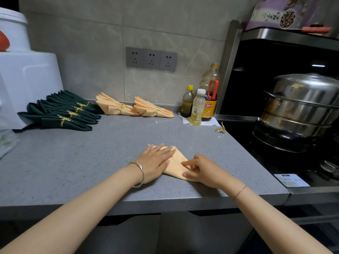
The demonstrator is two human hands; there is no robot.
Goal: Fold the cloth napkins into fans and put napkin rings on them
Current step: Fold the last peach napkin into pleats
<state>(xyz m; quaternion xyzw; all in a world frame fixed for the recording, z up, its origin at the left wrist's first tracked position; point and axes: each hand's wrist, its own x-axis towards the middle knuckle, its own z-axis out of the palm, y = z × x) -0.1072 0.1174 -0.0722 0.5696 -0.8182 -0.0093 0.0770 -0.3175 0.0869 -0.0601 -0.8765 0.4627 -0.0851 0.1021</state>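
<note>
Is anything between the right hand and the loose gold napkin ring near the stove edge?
Nothing visible. Only bare countertop lies between the right hand, on the peach napkin, and the gold napkin ring. The bottles stand farther back, off that path.
</note>
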